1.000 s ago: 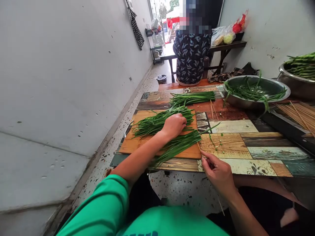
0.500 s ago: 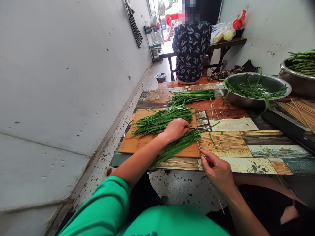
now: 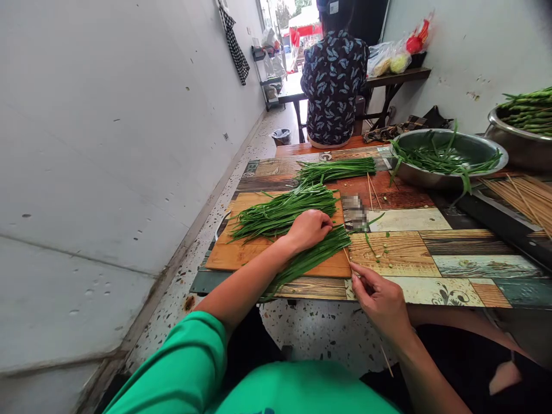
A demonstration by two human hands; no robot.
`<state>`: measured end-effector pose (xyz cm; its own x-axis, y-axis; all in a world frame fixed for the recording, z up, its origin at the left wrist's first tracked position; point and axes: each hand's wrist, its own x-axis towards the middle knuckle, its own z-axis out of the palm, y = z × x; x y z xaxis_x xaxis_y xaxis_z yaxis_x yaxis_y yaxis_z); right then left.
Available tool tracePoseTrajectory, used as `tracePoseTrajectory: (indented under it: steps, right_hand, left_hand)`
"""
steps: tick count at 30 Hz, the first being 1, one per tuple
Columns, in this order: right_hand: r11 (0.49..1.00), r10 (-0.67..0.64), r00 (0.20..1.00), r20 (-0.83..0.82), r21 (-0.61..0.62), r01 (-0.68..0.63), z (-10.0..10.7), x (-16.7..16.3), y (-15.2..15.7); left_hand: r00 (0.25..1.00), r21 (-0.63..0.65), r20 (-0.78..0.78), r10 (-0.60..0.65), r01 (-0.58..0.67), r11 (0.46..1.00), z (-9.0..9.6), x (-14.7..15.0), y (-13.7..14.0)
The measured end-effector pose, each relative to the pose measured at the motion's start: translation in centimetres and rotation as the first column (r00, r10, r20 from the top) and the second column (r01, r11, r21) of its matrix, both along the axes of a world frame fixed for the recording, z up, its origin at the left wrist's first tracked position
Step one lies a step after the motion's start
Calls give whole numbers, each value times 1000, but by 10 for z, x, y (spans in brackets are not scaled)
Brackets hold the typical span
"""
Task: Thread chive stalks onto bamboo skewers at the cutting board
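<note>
Since a second ago, my left hand has slid off the far heap of garlic chives toward me and now rests, fingers curled, on the near bundle of chives, pressing it to the wooden cutting board. My right hand has barely shifted: it pinches a thin bamboo skewer at the desk edge, tip at the bundle's cut ends. Another bunch lies beyond, near a steel bowl. A person sits farther off, back turned.
</note>
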<state>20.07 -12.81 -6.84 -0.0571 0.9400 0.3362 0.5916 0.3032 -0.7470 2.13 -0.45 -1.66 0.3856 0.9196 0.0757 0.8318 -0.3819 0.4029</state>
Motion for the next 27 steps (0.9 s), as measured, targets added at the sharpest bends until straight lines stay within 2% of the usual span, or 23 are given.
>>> tracePoseTrajectory:
  steps: [12, 17, 19, 23, 27]
  right_hand:
    - [999, 11, 1000, -27, -41, -12, 2, 0, 1]
    - [995, 7, 998, -56, -101, -13, 2, 0, 1]
    - [996, -3, 999, -39, -90, -1, 1, -1, 0]
    - [999, 2, 1000, -6, -46, -2, -1, -1, 0]
    - [999, 17, 1000, -13, -38, -18, -1, -1, 0]
  left_hand:
    - [997, 10, 67, -35, 34, 999, -6, -2, 0]
    - [979, -43, 29, -200, 201, 979, 5, -9, -1]
    - [982, -40, -4, -188, 188, 981, 11, -13, -1]
    - [991, 60, -131, -37, 45, 997, 17, -16, 1]
    - [930, 96, -366, -33, 73, 993, 18, -9, 1]
